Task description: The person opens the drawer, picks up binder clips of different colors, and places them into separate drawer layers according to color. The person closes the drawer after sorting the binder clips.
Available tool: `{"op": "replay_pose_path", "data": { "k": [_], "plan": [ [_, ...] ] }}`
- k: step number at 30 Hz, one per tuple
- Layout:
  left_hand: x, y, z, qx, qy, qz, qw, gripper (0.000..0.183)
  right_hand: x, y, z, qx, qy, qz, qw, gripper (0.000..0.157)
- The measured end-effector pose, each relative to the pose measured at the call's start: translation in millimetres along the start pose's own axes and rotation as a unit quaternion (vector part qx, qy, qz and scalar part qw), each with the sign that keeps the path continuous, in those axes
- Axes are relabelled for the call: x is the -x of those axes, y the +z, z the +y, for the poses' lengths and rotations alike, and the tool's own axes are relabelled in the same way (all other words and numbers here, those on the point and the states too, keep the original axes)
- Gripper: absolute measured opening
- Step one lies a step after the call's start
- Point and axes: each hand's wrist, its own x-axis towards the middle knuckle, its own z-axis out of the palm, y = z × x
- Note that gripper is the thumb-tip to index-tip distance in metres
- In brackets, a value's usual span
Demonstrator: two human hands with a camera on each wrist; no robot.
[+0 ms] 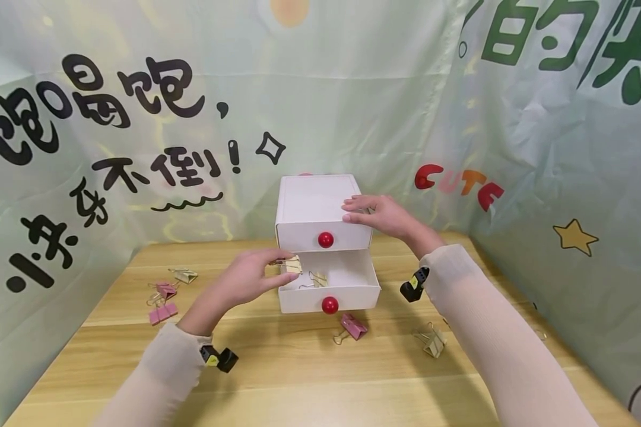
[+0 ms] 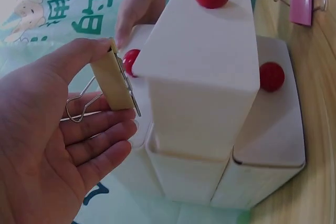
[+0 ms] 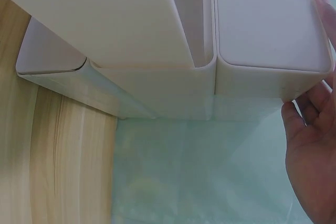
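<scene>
My left hand (image 1: 253,273) pinches a yellow binder clip (image 2: 113,82) between thumb and fingers, just above the left side of a pulled-out drawer (image 1: 352,296). Inside that drawer lies another yellow binder clip (image 1: 319,279). The drawer is the middle one of a white three-drawer box (image 1: 315,198); its top drawer, with a red knob (image 1: 326,239), and its bottom drawer (image 2: 278,124) are closed. With fingers nearly straight, my right hand (image 1: 387,216) rests on the top right edge of the box. In the right wrist view its fingers touch the top drawer section's corner.
On the wooden table, a pink binder clip (image 1: 354,327) lies before the drawer and a yellow one (image 1: 432,340) lies to the right. A yellow clip (image 1: 186,275) and pink clips (image 1: 162,313) lie at the left. A printed cloth (image 1: 352,118) hangs behind the box.
</scene>
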Motion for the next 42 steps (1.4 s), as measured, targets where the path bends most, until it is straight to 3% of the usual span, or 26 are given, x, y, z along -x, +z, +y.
{"op": "replay_pose_path", "data": {
  "k": [8,13,22,33,38,42],
  "plan": [
    [-19.3,13.6,3.3,-0.007,0.008,-0.018,0.9998,0.048,1,-0.5,-1,0.003,0.001,-0.006,1.000,0.056],
    [-28.6,20.9,6.0,-0.005,0.032,-0.040,0.9987,0.049,1,-0.2,-1,0.006,0.004,-0.006,1.000,0.056],
    [-23.3,18.8,1.9,-0.007,0.038,-0.039,0.9985,0.039,2,1.0,-1,0.010,0.002,-0.006,1.000,0.057],
    [-7.9,5.9,-25.4,-0.013,0.019,0.002,0.9997,0.035,1,-0.4,0,0.001,-0.004,-0.001,1.000,0.055],
    [0.7,1.6,-48.8,-0.016,-0.004,0.022,0.9996,0.035,0,-1.5,-1,0.005,0.000,-0.007,1.000,0.057],
    [10.0,0.8,-70.8,-0.017,-0.031,0.016,0.9992,0.036,0,-0.9,0,0.003,0.005,-0.009,1.000,0.058]
  ]
}}
